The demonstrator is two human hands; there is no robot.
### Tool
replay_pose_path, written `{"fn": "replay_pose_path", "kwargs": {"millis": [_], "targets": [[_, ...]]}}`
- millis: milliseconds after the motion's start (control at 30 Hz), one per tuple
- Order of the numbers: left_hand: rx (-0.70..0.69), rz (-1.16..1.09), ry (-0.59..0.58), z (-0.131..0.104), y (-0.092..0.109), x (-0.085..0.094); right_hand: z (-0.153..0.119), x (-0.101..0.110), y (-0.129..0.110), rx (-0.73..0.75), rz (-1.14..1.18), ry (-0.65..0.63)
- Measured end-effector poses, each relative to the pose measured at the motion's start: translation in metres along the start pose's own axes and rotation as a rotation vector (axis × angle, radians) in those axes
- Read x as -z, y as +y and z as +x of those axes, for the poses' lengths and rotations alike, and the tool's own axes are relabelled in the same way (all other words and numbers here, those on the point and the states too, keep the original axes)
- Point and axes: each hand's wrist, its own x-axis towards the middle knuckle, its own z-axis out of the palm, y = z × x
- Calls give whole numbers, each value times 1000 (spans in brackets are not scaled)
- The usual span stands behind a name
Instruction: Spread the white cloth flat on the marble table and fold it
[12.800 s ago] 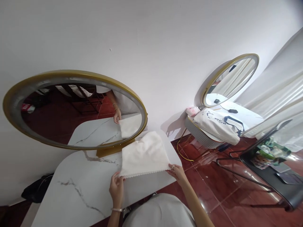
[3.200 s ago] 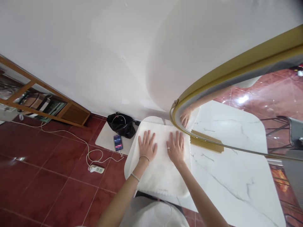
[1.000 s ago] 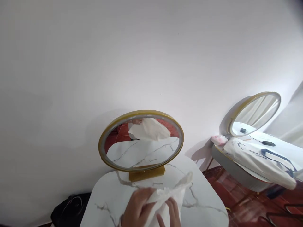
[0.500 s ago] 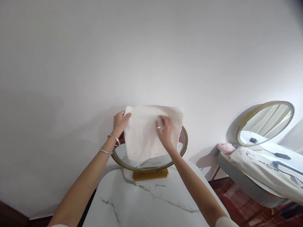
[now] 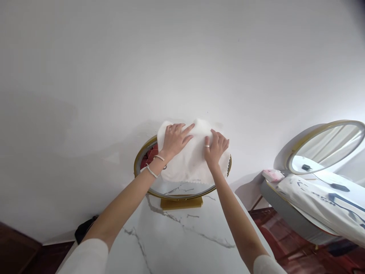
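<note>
A white cloth [image 5: 182,167] with a zigzag edge lies over the front of an oval gold-framed mirror [image 5: 176,196], hiding most of its glass and its top rim. My left hand [image 5: 174,140] rests on the upper part of the cloth, fingers spread. It wears two bracelets at the wrist. On the cloth's upper right is my right hand [image 5: 216,148], with a ring, thumb and fingers apart. Between the two hands the cloth bulges upward. Reddish reflections show in the uncovered glass at the left.
The mirror's gold base [image 5: 181,203] stands on a white marble-patterned table [image 5: 182,239] against a pale wall [image 5: 114,68]. To the right, another table holds a second oval mirror [image 5: 327,146], a pink-and-white packet [image 5: 273,175] and a printed white bag [image 5: 319,201]. Something black [image 5: 84,229] sits at lower left.
My left hand has let go of the cloth's left edge and moved right onto its upper part. My right hand has shifted right. The cloth has moved right and bunched up at the top.
</note>
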Motion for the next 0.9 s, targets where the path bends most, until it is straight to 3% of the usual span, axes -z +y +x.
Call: {"fn": "replay_pose_path", "kwargs": {"millis": [167, 267, 333, 433, 600, 700, 800, 900], "targets": [[-189, -55, -30, 28, 32, -21, -10, 12, 33, -168, 62, -1], [-243, -82, -25, 36, 45, -27, -16, 16, 38, -194, 60, 22], [-216, -102, 1, 35, 43, -25, -15, 16, 33, -132, 59, 22], [-121, -133, 58, 24, 24, -15, -5, 10, 12, 35, 48, -9], [57, -124, 143, -16, -31, 7, 9, -11, -37, 288, -6, -78], [146, -104, 164, -49, -60, 12, 5, -26, -68, 431, -9, -167], [260, -155, 253, -93, -82, 4, -15, -40, -90, 653, 30, -278], [404, -191, 411, -149, -92, -18, -56, -50, -91, 953, 108, -454]]}}
